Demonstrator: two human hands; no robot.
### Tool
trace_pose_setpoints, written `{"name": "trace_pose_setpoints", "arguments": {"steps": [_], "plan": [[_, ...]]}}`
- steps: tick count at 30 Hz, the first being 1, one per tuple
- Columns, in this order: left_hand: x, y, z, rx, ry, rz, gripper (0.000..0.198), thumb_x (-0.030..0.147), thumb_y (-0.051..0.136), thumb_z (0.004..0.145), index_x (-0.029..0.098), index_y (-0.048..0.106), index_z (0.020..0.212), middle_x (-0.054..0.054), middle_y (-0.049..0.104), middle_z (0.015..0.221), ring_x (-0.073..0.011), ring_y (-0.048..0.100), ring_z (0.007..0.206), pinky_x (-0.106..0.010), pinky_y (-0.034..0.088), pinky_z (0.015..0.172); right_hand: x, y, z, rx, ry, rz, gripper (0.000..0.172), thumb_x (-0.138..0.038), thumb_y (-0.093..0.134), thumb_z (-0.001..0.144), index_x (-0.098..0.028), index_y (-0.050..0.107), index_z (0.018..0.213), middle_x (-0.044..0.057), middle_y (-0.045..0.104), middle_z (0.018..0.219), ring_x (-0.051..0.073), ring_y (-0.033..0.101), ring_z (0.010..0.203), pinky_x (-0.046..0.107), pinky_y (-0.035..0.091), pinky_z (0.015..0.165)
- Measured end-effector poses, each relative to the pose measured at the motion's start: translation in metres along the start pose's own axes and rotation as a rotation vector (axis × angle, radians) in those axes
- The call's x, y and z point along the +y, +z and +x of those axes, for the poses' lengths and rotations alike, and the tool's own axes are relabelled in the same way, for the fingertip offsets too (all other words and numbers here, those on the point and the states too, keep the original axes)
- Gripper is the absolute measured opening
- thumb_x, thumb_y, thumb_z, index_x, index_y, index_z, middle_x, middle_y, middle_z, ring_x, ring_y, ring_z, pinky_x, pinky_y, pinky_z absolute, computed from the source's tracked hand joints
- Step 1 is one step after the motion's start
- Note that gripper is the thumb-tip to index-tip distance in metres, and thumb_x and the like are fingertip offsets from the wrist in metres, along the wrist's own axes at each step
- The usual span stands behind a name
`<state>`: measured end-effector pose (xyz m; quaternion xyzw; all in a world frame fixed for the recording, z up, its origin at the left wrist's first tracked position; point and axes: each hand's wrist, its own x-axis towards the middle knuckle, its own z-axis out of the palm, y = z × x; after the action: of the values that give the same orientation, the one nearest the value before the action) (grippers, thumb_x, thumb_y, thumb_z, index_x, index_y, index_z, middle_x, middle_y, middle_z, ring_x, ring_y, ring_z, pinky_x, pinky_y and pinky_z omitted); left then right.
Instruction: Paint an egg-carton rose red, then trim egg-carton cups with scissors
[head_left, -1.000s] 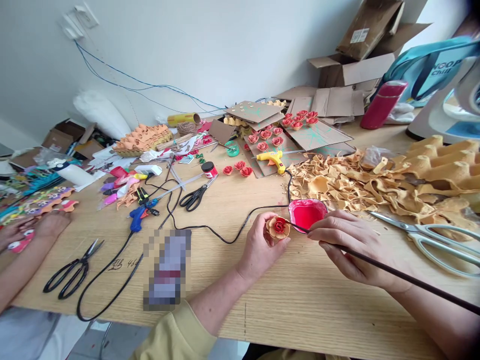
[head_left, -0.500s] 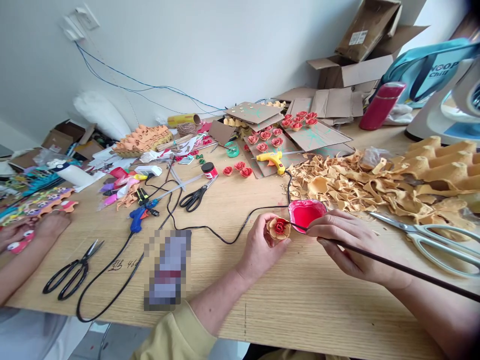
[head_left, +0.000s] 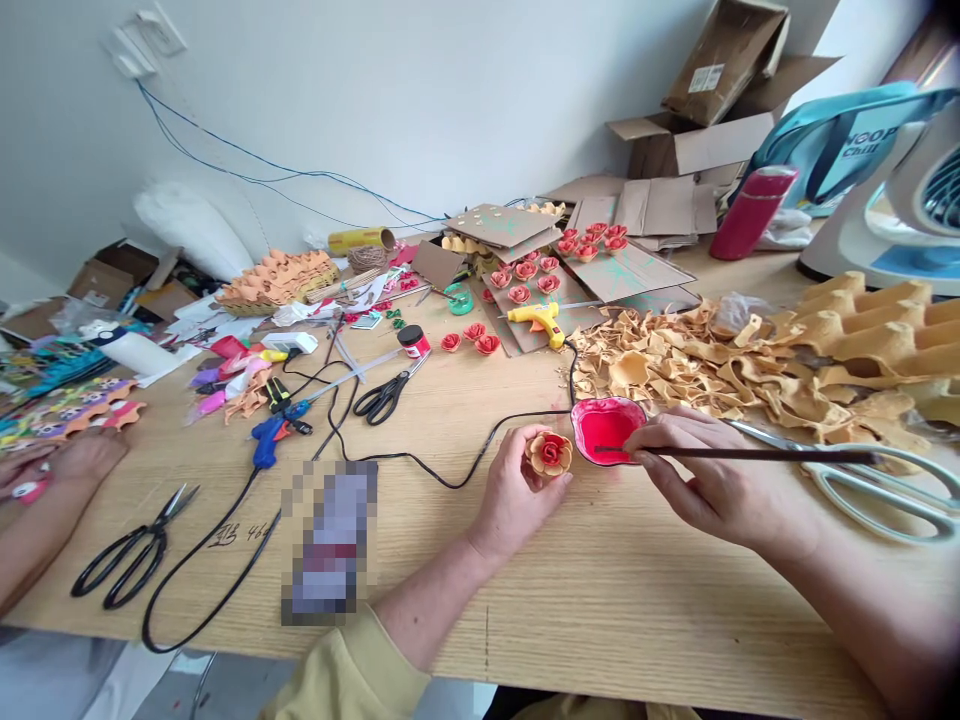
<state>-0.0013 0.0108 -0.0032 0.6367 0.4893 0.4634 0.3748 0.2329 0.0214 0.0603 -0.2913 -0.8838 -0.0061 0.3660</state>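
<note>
Between the fingers of my left hand [head_left: 514, 500] sits a flower [head_left: 550, 455] shaped from egg-carton pieces, its centre red and its outer petals bare tan. My right hand [head_left: 701, 480] grips a long dark paintbrush [head_left: 772, 455]. The brush tip reaches into a small bowl of red paint [head_left: 606, 428], just right of the flower. Beyond the hands, several finished red flowers [head_left: 486, 343] stand on the table, and more red flowers [head_left: 551, 284] rest on cardboard. A lidded jar with a red label [head_left: 412, 341] stands farther left.
Tan carton scraps [head_left: 645, 360] heap behind the bowl. Large white-handled scissors [head_left: 877, 490] lie right, beside my forearm. A yellow glue gun [head_left: 541, 321], a blue glue gun [head_left: 268, 438] and their cords cross the table. Black scissors [head_left: 135, 555] lie near another person's hand [head_left: 90, 455].
My right hand has drawn the brush away from the flower's red centre and put its tip in the paint bowl. The brush now lies more level. My left hand keeps the flower.
</note>
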Motion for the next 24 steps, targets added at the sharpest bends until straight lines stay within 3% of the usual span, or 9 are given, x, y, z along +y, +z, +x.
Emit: {"name": "trace_pose_setpoints", "arguments": {"steps": [13,20,24], "plan": [[0.010,-0.001,0.000,0.007,-0.017,0.012,0.045,0.008,0.073,0.074,0.020,0.055,0.113,-0.007,0.065,0.112,-0.0183,0.064,0.099,-0.028,0.053,0.082,0.002,0.006,-0.001,0.036,0.116,-0.037,0.010,-0.019,0.053,0.096,-0.021,0.061,0.090,0.003,0.071,0.078,0.018,0.067,0.069,0.029,0.049,0.064],[0.010,-0.001,0.000,0.003,0.002,0.027,0.046,0.007,0.073,0.073,0.020,0.055,0.113,-0.007,0.066,0.114,-0.0192,0.065,0.101,-0.029,0.054,0.085,0.004,0.005,-0.005,0.152,0.242,0.020,0.010,-0.022,0.055,0.097,-0.022,0.061,0.088,0.001,0.070,0.072,0.016,0.066,0.059,0.027,0.048,0.054],[0.006,-0.001,0.000,-0.009,0.053,0.058,0.048,0.006,0.073,0.073,0.021,0.056,0.115,-0.007,0.065,0.116,-0.0206,0.064,0.104,-0.032,0.054,0.089,0.006,0.006,-0.012,0.235,0.298,0.089,0.011,-0.020,0.054,0.098,-0.023,0.063,0.093,0.001,0.069,0.077,0.016,0.067,0.063,0.028,0.050,0.058]]}}
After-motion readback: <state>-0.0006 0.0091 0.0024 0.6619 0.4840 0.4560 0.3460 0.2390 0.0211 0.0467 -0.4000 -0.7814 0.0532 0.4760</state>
